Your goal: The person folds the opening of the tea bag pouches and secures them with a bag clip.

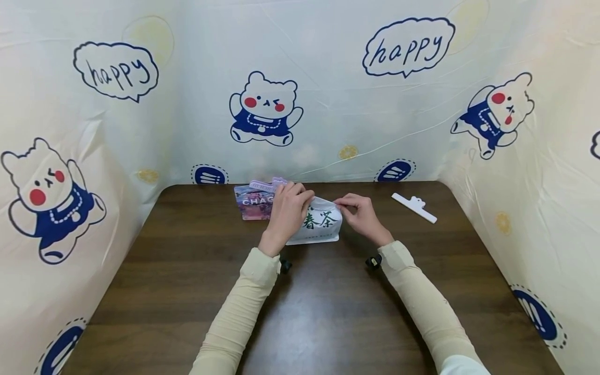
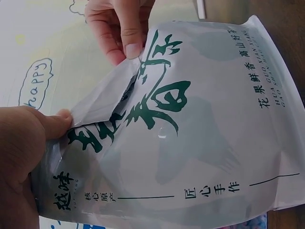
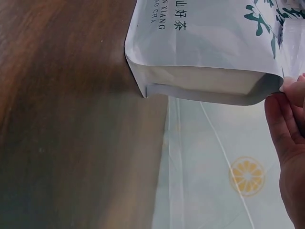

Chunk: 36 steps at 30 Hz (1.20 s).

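A white tea bag with large green characters stands near the back edge of the table, its top folded over toward the front. My left hand grips the bag's upper left part, with the thumb on the folded flap in the left wrist view. At the other end of the fold, my right hand pinches the flap's corner between thumb and fingers. The right wrist view shows this right hand at the bag's edge, beside its side gusset. My left palm hides part of the print in the head view.
Left of the tea bag is a pink and purple pouch, partly behind my left hand, with a lilac clip along its top. A white bag clip lies on the brown table at the right. Printed cloth hangs behind.
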Each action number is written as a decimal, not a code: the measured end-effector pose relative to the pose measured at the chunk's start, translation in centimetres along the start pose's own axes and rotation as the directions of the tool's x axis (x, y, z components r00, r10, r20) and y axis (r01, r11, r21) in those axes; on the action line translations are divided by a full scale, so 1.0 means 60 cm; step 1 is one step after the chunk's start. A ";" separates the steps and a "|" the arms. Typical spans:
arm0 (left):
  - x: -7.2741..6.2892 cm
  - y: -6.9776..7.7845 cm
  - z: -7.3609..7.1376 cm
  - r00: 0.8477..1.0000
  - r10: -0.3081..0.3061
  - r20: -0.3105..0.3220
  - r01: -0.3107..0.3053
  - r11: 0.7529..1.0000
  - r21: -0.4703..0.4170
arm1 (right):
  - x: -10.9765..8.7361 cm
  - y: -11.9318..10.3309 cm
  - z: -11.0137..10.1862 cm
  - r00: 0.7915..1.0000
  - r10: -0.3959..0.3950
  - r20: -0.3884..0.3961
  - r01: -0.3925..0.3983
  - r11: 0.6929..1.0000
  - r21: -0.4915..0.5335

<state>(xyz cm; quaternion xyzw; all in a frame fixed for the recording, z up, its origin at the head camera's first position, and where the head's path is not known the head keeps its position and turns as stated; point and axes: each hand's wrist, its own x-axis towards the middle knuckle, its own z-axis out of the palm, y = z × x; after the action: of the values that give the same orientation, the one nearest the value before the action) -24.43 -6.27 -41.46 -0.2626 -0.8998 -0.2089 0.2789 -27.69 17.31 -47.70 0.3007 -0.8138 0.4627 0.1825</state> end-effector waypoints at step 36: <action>-0.006 0.005 0.000 0.997 0.050 -0.062 -0.050 0.999 0.001 | 0.058 -0.068 0.018 0.984 -0.124 0.129 0.127 0.992 -0.015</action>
<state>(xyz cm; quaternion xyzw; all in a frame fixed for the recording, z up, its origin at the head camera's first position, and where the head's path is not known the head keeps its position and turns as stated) -24.00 -6.19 -41.59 -0.2783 -0.8838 -0.2100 0.3119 -27.65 13.69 -43.63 0.3782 -0.8086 0.4205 0.1624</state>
